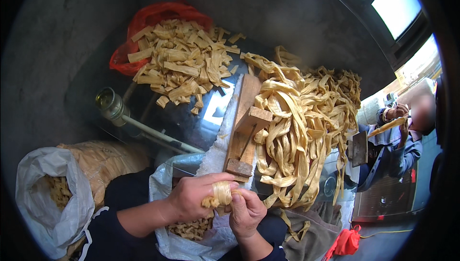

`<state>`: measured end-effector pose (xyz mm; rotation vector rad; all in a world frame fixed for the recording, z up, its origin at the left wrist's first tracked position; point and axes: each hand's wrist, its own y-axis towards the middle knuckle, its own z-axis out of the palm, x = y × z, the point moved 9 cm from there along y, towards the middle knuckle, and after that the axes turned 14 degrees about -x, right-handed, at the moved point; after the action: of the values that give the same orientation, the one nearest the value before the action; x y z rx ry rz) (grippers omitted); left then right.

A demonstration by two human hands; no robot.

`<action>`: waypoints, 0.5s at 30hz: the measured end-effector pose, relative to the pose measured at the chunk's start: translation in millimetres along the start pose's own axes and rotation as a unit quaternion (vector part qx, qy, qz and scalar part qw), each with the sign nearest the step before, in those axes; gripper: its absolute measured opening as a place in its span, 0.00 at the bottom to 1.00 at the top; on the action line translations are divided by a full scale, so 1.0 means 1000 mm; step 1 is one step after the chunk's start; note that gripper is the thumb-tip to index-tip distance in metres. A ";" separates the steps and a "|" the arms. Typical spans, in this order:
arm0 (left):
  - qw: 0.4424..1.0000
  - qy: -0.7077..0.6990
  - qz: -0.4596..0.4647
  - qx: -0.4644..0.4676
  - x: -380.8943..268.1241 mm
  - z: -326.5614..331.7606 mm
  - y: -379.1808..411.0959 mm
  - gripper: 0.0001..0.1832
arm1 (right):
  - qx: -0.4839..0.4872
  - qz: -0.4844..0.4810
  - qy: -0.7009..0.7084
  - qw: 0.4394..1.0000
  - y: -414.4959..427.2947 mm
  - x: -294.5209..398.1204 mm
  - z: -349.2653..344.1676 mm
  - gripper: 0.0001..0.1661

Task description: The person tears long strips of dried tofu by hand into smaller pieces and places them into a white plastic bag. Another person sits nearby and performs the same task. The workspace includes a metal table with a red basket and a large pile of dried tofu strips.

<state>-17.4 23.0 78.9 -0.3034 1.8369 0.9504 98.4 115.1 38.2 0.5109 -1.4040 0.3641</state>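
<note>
Above an open woven sack, both my hands are close together at a small roll of pale yellow strip. My left hand grips the roll, which has a bunched, ragged end on its left. My right hand pinches the strip at the roll's right side with thumb and fingers. Just beyond them lies a wooden plank with two raised wooden blocks and a thin rod slanting between them. Short cut pieces lie inside the sack below my hands.
Long pale strips are heaped right of the plank. Short flat pieces spill from a red plastic bag on the glass tabletop. A metal cup stands left. Another white sack sits lower left. A person holds a strip at right.
</note>
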 end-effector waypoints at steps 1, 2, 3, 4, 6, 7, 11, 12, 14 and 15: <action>0.999 -0.023 -0.032 0.030 0.007 0.004 0.000 0.22 | 0.018 -0.007 -0.011 1.000 0.001 0.000 0.000 0.08; 0.999 0.013 -0.028 0.034 0.004 0.001 0.001 0.19 | 0.041 0.007 -0.028 0.999 0.001 0.000 0.003 0.09; 0.996 0.063 -0.030 0.050 0.003 0.003 0.000 0.16 | 0.064 0.022 -0.044 0.997 0.002 -0.001 0.008 0.09; 0.991 0.112 -0.032 0.065 0.002 0.004 -0.001 0.14 | 0.087 0.037 -0.060 0.994 0.002 -0.002 0.012 0.10; 0.977 0.197 -0.014 0.082 0.000 0.006 -0.005 0.11 | 0.114 -0.035 -0.125 0.985 0.002 -0.002 0.021 0.11; 0.969 0.233 0.005 0.083 -0.004 0.008 -0.008 0.11 | 0.127 -0.071 -0.156 0.977 0.001 -0.002 0.025 0.12; 0.952 0.273 0.118 0.076 -0.012 0.010 -0.010 0.11 | 0.177 0.019 -0.176 0.968 0.005 -0.007 0.032 0.12; 0.944 0.283 0.143 0.085 -0.015 0.013 -0.011 0.12 | 0.173 0.030 -0.182 0.967 0.004 -0.013 0.030 0.11; 0.928 0.303 0.193 0.104 -0.019 0.019 -0.014 0.12 | 0.165 0.054 -0.193 0.966 0.003 -0.030 0.023 0.11; 0.933 0.288 0.195 0.089 -0.019 0.018 -0.015 0.11 | 0.157 0.114 -0.148 0.970 0.001 -0.040 0.021 0.10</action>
<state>12.1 22.9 84.8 -0.1067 2.5759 1.0191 74.9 106.8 0.7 0.6840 -1.7125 0.7271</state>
